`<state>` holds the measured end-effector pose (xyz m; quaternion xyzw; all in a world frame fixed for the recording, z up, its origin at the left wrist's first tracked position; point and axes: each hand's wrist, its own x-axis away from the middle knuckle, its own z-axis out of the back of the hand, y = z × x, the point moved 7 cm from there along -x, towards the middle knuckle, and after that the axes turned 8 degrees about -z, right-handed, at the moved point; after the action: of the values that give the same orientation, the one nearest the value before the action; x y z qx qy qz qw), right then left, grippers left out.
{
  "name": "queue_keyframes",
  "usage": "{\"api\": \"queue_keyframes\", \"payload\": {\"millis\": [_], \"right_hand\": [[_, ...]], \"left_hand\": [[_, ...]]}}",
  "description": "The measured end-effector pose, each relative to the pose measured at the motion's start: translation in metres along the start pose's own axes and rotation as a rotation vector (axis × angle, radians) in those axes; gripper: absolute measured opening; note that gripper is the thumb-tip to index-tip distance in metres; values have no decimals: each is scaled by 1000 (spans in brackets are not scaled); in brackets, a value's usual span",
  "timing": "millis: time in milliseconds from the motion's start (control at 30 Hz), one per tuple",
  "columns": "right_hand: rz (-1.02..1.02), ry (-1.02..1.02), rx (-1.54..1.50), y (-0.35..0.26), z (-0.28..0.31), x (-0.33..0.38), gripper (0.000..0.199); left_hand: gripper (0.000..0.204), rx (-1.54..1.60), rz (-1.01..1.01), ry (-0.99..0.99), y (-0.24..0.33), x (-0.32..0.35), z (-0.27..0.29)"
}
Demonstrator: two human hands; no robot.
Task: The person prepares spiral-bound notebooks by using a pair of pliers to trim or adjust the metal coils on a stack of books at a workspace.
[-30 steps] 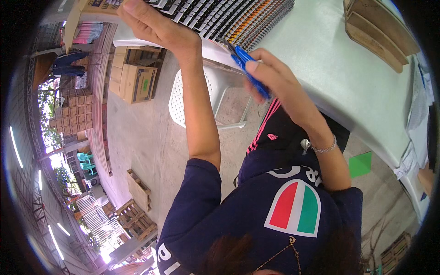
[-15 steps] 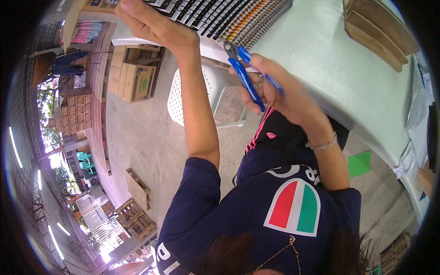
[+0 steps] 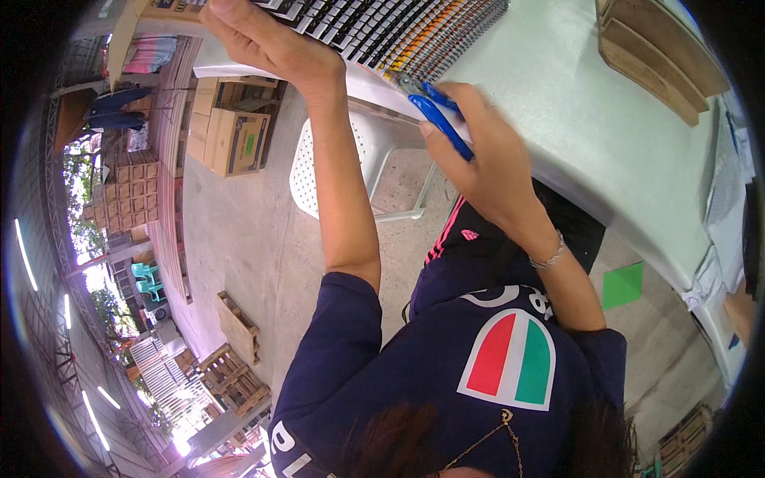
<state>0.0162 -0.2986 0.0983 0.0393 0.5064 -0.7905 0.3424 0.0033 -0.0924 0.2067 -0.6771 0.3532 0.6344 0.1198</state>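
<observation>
A row of spiral-bound booklets (image 3: 382,32) with black and orange edges lies on a pale table (image 3: 574,103). My left hand (image 3: 271,44) presses flat on the left end of the row. In my right hand (image 3: 486,159) I grip blue-handled pliers (image 3: 434,107). Their metal jaws touch the wire coils at the near edge of the booklets. A thin bracelet circles my right wrist.
A white plastic chair (image 3: 343,159) stands under the table edge. Cardboard boxes (image 3: 235,139) and wooden pallets (image 3: 239,327) sit on the concrete floor to the left. Brown flat pieces (image 3: 653,48) are stacked at the table's far right. A green square (image 3: 621,284) lies on the floor.
My right hand has turned the pliers and carried them up to the wire coils. My left hand has stayed on the booklets.
</observation>
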Motion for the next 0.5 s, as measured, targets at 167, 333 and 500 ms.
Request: {"api": "queue_keyframes", "payload": {"millis": [167,333,500], "right_hand": [[-534,-504,-741,21,-15,-1,40],[6,45,95,-1,12,10,47],[10,49,131,5,2,15,54]], "left_hand": [[47,197,158,206,-21,15,1],[46,-47,17,16,1,0,0],[45,-172,-125,-33,1,-3,6]]}}
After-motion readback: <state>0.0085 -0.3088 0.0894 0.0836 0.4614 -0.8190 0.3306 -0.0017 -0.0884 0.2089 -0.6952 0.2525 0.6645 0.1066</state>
